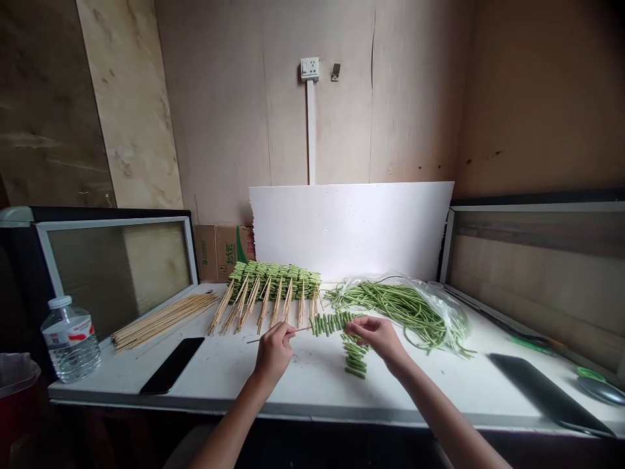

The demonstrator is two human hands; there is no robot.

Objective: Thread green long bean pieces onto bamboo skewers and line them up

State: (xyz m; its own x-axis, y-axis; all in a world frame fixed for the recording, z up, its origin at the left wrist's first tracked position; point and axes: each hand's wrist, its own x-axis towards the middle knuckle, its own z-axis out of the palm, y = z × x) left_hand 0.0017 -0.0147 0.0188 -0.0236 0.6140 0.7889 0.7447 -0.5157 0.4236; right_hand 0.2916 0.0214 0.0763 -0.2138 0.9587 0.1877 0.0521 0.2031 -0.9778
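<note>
My left hand (274, 352) is closed around a thin bamboo skewer (301, 329), held level above the table. Cut pieces of green long bean (328, 324) are threaded crosswise on the skewer, side by side. At the right end of that row, the fingers of my right hand (375, 335) pinch bean pieces; the skewer's tip is hidden there. Below my right hand lies a short stack of loose cut bean pieces (356, 361). Behind my hands, finished bean skewers (273, 280) are piled in rows, their bare sticks pointing toward me.
Whole long beans (390, 303) spill from a clear plastic bag (446, 306) at right. Bare skewers (163, 319), a black phone (172, 366) and a water bottle (71, 339) are at left. A dark flat slab (547, 391) and a computer mouse (601, 391) lie right. A white board (351, 228) stands behind.
</note>
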